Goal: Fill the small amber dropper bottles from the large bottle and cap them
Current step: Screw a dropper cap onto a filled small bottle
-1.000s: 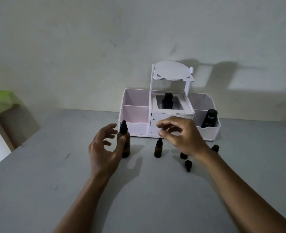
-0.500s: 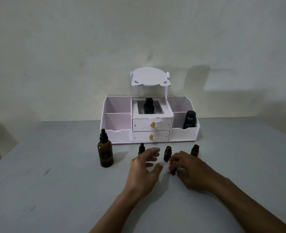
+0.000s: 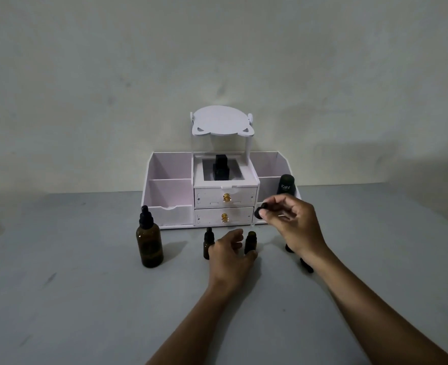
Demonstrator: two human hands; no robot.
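The large amber bottle (image 3: 149, 246) with a black dropper cap stands at the left on the grey table. A small capped amber bottle (image 3: 208, 245) stands just left of my left hand (image 3: 230, 255). My left hand's thumb and fingers curl around the base of an uncapped small amber bottle (image 3: 250, 242). My right hand (image 3: 293, 223) is raised above and to the right of it, pinching a black dropper cap (image 3: 260, 209) whose glass tube hangs down. Another small bottle (image 3: 288, 247) is mostly hidden behind my right wrist, and a loose black cap (image 3: 306, 266) lies beside my right forearm.
A white desk organiser (image 3: 170, 212) with two gold-knobbed drawers stands against the wall behind the bottles. A black bottle (image 3: 221, 168) sits in its middle well and a dark "Kahf" bottle (image 3: 286, 184) in its right compartment. A grey table (image 3: 86, 299) extends toward me.
My right hand has lifted off the table with a dropper cap pinched in it. My left hand has moved forward and closed around the uncapped small bottle.
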